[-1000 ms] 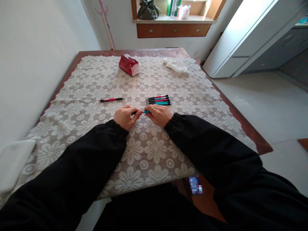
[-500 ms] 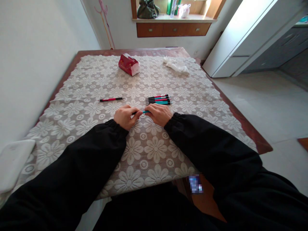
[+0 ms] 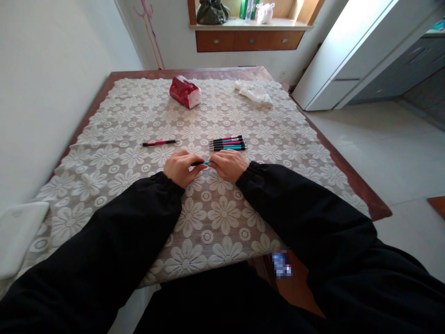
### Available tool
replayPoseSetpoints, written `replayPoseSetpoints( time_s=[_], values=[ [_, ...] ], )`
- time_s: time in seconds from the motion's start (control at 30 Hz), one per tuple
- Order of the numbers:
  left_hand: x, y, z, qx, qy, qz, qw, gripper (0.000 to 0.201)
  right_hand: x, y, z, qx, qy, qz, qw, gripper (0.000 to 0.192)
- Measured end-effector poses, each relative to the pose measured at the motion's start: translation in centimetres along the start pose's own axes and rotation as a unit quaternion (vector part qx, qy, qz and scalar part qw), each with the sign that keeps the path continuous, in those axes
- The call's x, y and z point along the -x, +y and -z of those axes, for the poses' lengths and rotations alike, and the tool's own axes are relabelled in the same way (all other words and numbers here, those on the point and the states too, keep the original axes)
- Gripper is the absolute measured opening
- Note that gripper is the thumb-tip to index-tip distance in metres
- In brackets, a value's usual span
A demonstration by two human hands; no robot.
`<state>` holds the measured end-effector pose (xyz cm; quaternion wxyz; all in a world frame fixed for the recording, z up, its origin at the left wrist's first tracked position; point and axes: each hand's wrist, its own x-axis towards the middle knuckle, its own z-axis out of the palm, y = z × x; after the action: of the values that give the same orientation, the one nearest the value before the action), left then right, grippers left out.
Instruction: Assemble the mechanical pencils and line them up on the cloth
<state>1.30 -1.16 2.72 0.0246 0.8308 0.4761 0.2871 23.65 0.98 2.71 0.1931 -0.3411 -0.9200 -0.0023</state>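
Note:
Both hands meet over the middle of a table with a white lace flower cloth (image 3: 215, 218). My left hand (image 3: 179, 168) pinches the black end of a teal pen (image 3: 202, 163), and my right hand (image 3: 227, 164) pinches its teal end. The pen lies level between the fingertips, just above the cloth. Just beyond my right hand, several pens (image 3: 228, 143) in red, black and teal lie side by side in a neat row. A single red pen (image 3: 159, 143) lies apart, beyond my left hand.
A red tissue pack (image 3: 185, 92) and a crumpled white cloth (image 3: 253, 94) lie at the table's far end. A white object (image 3: 17, 236) rests at the near left corner. A wall runs along the table's left; tiled floor and a white cabinet (image 3: 344, 60) lie to the right.
My hands have closed in slightly on the teal pen, so less of it shows between them. The view has tilted down a little. The other pens have not moved.

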Motion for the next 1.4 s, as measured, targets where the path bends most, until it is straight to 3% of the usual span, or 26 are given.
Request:
replayPoseSetpoints(
  time_s=[0.17, 0.37, 0.63, 0.93, 1.2, 1.4],
  values=[
    [0.0, 0.1, 0.2, -0.003, -0.017, 0.024, 1.0, 0.044, 0.0, -0.1, 0.1, -0.016, 0.026, 0.009, 0.999, 0.037],
    [0.0, -0.2, 0.0, -0.002, -0.001, -0.019, 1.0, 0.034, 0.0, 0.1, -0.1, -0.012, 0.01, 0.011, 1.0, 0.037],
    [0.0, 0.1, 0.2, -0.021, 0.002, 0.038, 0.999, 0.042, 0.0, 0.8, 0.1, 0.022, 0.077, -0.015, 0.997, 0.037],
    [-0.1, 0.0, 0.2, -0.038, -0.026, 0.069, 0.997, 0.044, -0.2, 2.2, 0.6, 0.037, 0.071, 0.018, 0.997, 0.039],
    [-0.2, -0.1, 0.1, -0.039, -0.022, 0.056, 0.997, 0.031, 0.0, 2.6, 0.0, 0.018, 0.026, 0.026, 0.999, 0.04],
    [-0.2, 0.2, 0.4, -0.026, -0.01, 0.087, 0.996, 0.046, -0.1, 2.7, 0.0, 0.015, 0.074, 0.012, 0.997, 0.047]
  ],
)
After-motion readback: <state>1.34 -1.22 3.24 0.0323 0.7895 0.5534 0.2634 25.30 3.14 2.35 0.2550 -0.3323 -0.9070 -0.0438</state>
